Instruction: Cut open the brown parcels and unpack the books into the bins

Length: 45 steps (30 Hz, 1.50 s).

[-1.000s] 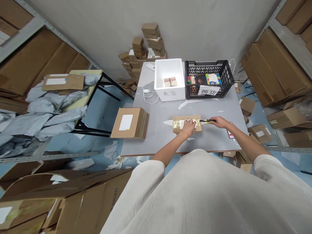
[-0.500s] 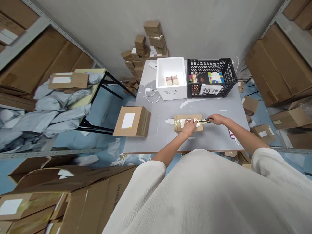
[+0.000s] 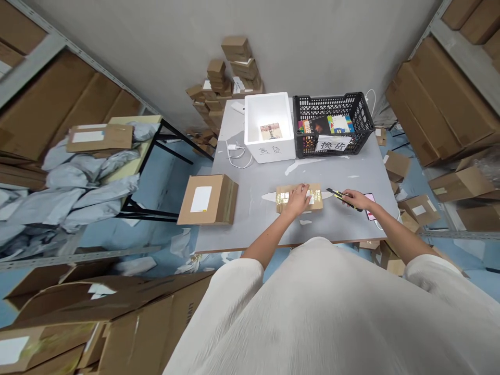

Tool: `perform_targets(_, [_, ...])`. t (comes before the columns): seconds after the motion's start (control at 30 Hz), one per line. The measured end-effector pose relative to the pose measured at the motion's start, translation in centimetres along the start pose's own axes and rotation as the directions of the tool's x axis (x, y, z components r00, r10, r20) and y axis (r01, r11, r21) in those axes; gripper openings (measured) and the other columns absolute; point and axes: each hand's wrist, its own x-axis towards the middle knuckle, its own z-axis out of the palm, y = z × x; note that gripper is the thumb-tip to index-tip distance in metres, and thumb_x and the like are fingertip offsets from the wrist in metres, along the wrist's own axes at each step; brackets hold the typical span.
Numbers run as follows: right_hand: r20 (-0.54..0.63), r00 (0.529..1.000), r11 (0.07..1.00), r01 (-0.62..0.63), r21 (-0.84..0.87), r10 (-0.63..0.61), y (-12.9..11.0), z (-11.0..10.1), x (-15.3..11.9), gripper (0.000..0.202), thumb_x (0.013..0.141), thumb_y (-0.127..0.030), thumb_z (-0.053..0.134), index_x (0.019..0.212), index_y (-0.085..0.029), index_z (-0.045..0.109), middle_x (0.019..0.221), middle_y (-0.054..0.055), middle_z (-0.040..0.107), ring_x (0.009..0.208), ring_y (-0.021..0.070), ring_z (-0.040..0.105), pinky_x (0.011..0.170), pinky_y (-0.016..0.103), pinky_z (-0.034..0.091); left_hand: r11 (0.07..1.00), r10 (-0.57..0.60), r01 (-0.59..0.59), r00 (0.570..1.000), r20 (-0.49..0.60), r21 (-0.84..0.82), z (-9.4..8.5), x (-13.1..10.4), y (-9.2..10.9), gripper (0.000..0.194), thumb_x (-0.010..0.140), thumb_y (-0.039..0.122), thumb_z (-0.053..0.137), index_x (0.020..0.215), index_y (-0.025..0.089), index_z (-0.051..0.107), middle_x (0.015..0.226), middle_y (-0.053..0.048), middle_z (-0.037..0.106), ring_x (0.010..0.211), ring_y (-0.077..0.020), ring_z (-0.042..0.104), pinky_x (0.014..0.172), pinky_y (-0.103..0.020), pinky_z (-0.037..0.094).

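A small cardboard box (image 3: 316,202) wrapped with shiny tape lies on the grey table (image 3: 253,229). My left hand (image 3: 297,200) is closed over its top and holds it against the tabletop. Part of the box and a white label are hidden under the fingers. To the right of the box, my right hand (image 3: 354,199) grips a black-and-yellow utility knife (image 3: 344,198). The knife's tip points up and left toward the box, with a gap between them. A phone (image 3: 370,206) with a lit pink and white screen lies beside my right hand.
A white foam box (image 3: 272,152) and a black plastic crate (image 3: 359,146) with books stand at the table's back. A larger carton (image 3: 207,200) sits at the left edge. Grey parcels (image 3: 97,200) fill a side table; stacked cartons (image 3: 236,49) stand by the wall.
My right hand has drawn the knife away from the small box, to the right. The left hand stays on the box, shifted slightly left on it. The view has turned a little.
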Motion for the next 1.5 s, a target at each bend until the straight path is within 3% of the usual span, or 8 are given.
perform_targets(0.17, [-0.076, 0.988, 0.979, 0.123, -0.162, -0.137, -1.4, 1.0, -0.4, 0.043, 0.110, -0.054, 0.052, 0.132, -0.024, 0.073, 0.105, 0.008, 0.085, 0.091, 0.0246, 0.075, 0.081, 0.034, 0.059, 1.000, -0.008, 0.008, 1.000, 0.001, 0.029, 0.5, 1.5, -0.2, 0.061, 0.105, 0.022, 0.056, 0.165, 0.027, 0.047, 0.165, -0.016, 0.054, 0.153, -0.0348, 0.050, 0.124, -0.050, 0.040])
perform_targets(0.3, [-0.032, 0.956, 0.823, 0.234, -0.517, -0.292, -2.4, 2.1, -0.5, 0.046, 0.111, -0.045, 0.054, 0.147, -0.028, 0.075, 0.125, 0.012, 0.082, 0.117, 0.0323, 0.073, 0.103, 0.042, 0.054, 0.998, -0.030, 0.029, 0.999, 0.024, 0.055, 1.1, 2.3, -0.3, 0.066, 0.101, 0.024, 0.065, 0.164, 0.026, 0.046, 0.171, -0.019, 0.049, 0.163, -0.0360, 0.037, 0.131, -0.056, 0.030])
perform_targets(0.43, [0.000, 0.956, 0.714, 0.218, -0.665, -0.292, -2.6, 2.9, -0.4, 0.049, 0.111, -0.041, 0.056, 0.155, -0.027, 0.071, 0.126, 0.015, 0.076, 0.112, 0.0308, 0.072, 0.099, 0.038, 0.051, 0.998, -0.042, 0.040, 0.998, 0.039, 0.045, 1.6, 2.4, -0.5, 0.064, 0.104, 0.026, 0.058, 0.166, 0.024, 0.045, 0.169, -0.020, 0.052, 0.161, -0.0355, 0.042, 0.127, -0.058, 0.033])
perform_targets(0.63, [-0.034, 0.946, 0.695, 0.212, -0.687, -0.323, -2.3, 4.2, 0.1, 0.049, 0.111, -0.040, 0.056, 0.158, -0.028, 0.069, 0.126, 0.013, 0.074, 0.108, 0.0282, 0.071, 0.096, 0.035, 0.051, 0.998, -0.019, 0.023, 0.998, -0.057, 0.063, 3.2, 1.3, -0.4, 0.066, 0.113, 0.034, 0.035, 0.178, 0.025, 0.032, 0.183, -0.018, 0.038, 0.172, -0.0325, 0.029, 0.136, -0.063, 0.020])
perform_targets(1.0, [-0.153, 0.936, 0.734, 0.140, -0.664, -0.317, -1.4, 6.6, 0.0, 0.053, 0.116, -0.042, 0.045, 0.161, -0.024, 0.065, 0.133, 0.017, 0.073, 0.119, 0.0311, 0.068, 0.101, 0.038, 0.050, 0.997, -0.016, 0.023, 0.995, -0.101, 0.076, 3.8, 1.3, -0.5, 0.068, 0.113, 0.037, 0.038, 0.180, 0.028, 0.029, 0.180, -0.016, 0.046, 0.171, -0.0327, 0.033, 0.136, -0.065, 0.020])
perform_targets(1.2, [-0.123, 0.946, 0.707, 0.135, -0.695, -0.301, -1.4, 5.8, 0.3, 0.053, 0.114, -0.041, 0.049, 0.161, -0.026, 0.066, 0.135, 0.017, 0.072, 0.119, 0.0334, 0.067, 0.102, 0.041, 0.049, 0.996, -0.024, 0.032, 0.996, -0.091, 0.083, 3.4, 1.1, -0.3, 0.064, 0.114, 0.035, 0.032, 0.177, 0.024, 0.037, 0.181, -0.017, 0.042, 0.170, -0.0334, 0.035, 0.136, -0.065, 0.021])
perform_targets(1.37, [-0.275, 0.916, 0.760, 0.048, -0.649, -0.292, 0.1, 3.9, -0.6, 0.057, 0.113, -0.043, 0.048, 0.165, -0.024, 0.062, 0.135, 0.019, 0.070, 0.120, 0.0366, 0.067, 0.104, 0.044, 0.051, 0.996, -0.018, 0.026, 0.994, -0.103, 0.083, 3.6, 0.9, -0.3, 0.065, 0.113, 0.034, 0.037, 0.177, 0.027, 0.036, 0.179, -0.016, 0.046, 0.169, -0.0325, 0.036, 0.135, -0.063, 0.022])
perform_targets(1.5, [-0.272, 0.904, 0.773, 0.095, -0.627, -0.331, -0.1, 3.6, -0.2, 0.057, 0.111, -0.043, 0.049, 0.163, -0.021, 0.062, 0.138, 0.020, 0.071, 0.125, 0.0385, 0.066, 0.108, 0.048, 0.051, 0.995, -0.046, 0.055, 0.993, -0.110, 0.081, 3.9, 1.0, -0.2, 0.068, 0.112, 0.037, 0.041, 0.178, 0.027, 0.033, 0.179, -0.016, 0.046, 0.171, -0.0326, 0.033, 0.137, -0.062, 0.020])
